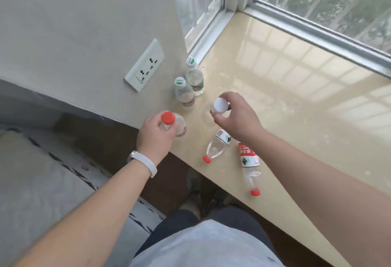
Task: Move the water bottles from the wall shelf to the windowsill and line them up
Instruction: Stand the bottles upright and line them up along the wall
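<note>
My left hand [155, 137] grips the neck of an upright red-capped bottle [179, 127] at the near left corner of the beige windowsill [296, 106]. My right hand [237, 116] pinches the top of a clear white-capped bottle [220, 105], standing upright on the sill. Two white-and-green-capped bottles [184, 92] [194, 78] stand one behind the other against the grey wall. Two red-capped bottles lie on their sides near the front edge: one [218, 144] partly under my right wrist, the other [249, 167] to its right.
A white wall socket [145, 65] sits on the grey wall [84, 34] left of the bottles. The window frame [306, 23] runs along the sill's far side. Below the sill are a patterned grey surface [42, 171] and the floor, with my feet [194, 192] visible.
</note>
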A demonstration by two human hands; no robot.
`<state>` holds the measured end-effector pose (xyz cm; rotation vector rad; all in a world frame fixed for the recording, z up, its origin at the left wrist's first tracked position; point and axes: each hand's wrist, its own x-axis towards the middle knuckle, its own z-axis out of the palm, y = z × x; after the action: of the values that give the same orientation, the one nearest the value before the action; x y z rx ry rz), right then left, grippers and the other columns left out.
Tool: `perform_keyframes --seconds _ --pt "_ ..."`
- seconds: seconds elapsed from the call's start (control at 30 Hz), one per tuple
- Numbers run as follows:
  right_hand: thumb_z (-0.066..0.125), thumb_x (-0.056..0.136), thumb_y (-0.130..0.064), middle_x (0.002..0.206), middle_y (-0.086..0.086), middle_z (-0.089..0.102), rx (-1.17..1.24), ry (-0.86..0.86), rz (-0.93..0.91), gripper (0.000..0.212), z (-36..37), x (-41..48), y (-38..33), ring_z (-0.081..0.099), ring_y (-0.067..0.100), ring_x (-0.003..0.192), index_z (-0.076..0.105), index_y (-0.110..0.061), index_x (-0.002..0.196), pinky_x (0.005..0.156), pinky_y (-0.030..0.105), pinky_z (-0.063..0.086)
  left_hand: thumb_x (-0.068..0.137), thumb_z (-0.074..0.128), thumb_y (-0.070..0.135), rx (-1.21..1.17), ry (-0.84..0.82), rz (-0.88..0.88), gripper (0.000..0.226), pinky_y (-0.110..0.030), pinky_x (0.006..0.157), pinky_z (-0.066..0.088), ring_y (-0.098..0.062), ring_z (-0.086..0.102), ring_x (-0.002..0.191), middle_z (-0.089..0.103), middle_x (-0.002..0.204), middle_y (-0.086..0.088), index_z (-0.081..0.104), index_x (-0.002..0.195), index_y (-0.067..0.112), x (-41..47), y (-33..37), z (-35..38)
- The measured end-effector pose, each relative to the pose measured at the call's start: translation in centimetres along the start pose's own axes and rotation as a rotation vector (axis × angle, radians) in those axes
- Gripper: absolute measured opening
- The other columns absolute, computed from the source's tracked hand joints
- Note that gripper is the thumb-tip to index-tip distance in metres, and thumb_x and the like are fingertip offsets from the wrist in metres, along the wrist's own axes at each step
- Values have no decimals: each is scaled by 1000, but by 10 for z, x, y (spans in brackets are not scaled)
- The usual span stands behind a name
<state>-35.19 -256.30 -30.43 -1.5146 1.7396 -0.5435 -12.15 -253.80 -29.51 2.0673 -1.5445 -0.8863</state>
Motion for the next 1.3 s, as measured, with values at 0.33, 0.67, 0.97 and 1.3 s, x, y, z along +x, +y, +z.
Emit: perform_keyframes --seconds 0.33,0.67,0.97,1.3 --pt "66 85 -35 124 -5 53 -116 -145 -179 42 76 32 -38 59 20 106 51 -25 123 82 41 52 87 68 41 9 41 -104 27 -34 84 52 -20 64 98 70 106 8 66 113 33 8 -44 -3" --pt "64 88 -30 131 1 52 -179 -156 -240 50 119 63 -55 56 24 113 49 -20 134 83 40 50 90 66 40 -40 102 -147 30 -26 78 43 -20 61 105 70 112 6 66 117 27 26 -50 3" --pt "62 89 -30 131 0 52 -252 -175 -224 49 129 70 -61 55 22 110 49 -22 136 81 38 49 87 66 40 -47 83 -177 23 -28 78 46 -17 61 102 68 110 9 66 109 31 32 -63 2" --pt "65 89 -32 124 1 55 -237 -166 -224 44 130 69 -59 57 21 108 55 -18 130 83 39 49 87 67 44 -12 48 -156 23 -26 74 42 -14 60 97 65 109 10 67 107 31 31 -66 -2"
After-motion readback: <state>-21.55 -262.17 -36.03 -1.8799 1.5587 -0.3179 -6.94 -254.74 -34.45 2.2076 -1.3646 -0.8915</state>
